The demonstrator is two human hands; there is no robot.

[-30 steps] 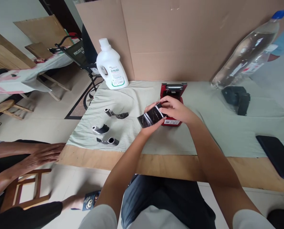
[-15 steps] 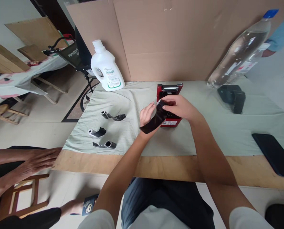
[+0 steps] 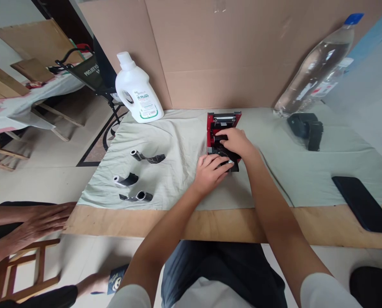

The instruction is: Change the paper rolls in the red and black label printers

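Observation:
A small red device [image 3: 223,119] stands on the pale green cloth [image 3: 178,141], its top open. My right hand [image 3: 237,143] rests on the device, fingers curled over the rolled end of a black film strip [image 3: 221,139] set in the opening. My left hand [image 3: 210,169] lies just in front of the device. Its fingers are stretched flat on the loose end of the same strip [image 3: 233,166], at the device's front edge. The two hands nearly touch.
Three curled black film rolls [image 3: 147,157] [image 3: 125,179] [image 3: 136,196] lie on the cloth at left. A white detergent bottle [image 3: 136,94] and a clear water bottle [image 3: 312,70] lean on the cardboard wall. A black pouch [image 3: 306,126] and a black slab [image 3: 360,203] lie at right. Another person's hand [image 3: 39,220] rests at lower left.
Both hands have moved forward and down, bringing the black strip from mid-air onto the red device. The left hand went from holding the strip to lying flat on it.

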